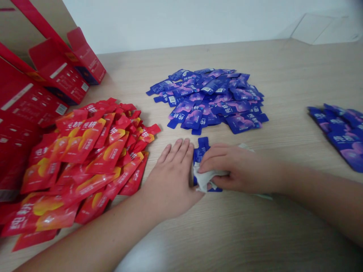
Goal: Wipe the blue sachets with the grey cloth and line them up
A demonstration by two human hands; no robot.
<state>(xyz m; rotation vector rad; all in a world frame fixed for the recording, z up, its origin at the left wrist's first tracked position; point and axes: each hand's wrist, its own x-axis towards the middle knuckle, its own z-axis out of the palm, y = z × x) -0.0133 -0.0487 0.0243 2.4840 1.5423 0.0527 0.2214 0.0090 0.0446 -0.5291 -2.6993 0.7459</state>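
A single blue pouch [201, 146] lies flat on the wooden table between my hands, its spout end pointing away from me. My right hand [235, 166] grips a white cloth or tissue [208, 177] and presses it on the pouch, covering much of it. Beside the pouch, my left hand [172, 177] rests with fingers stretched out on the tabletop, its thumb at the pouch's near end. Beyond my hands is a heap of blue pouches [210, 94]. To the left of my left hand sits a pile of red pouches [93, 151].
Red open-topped boxes [62, 71] stand at the back left. More blue pouches [340, 132] lie stacked at the right edge. A white wall [198, 22] borders the table [297, 79] at the back, with a pale flat panel [320, 28] against it.
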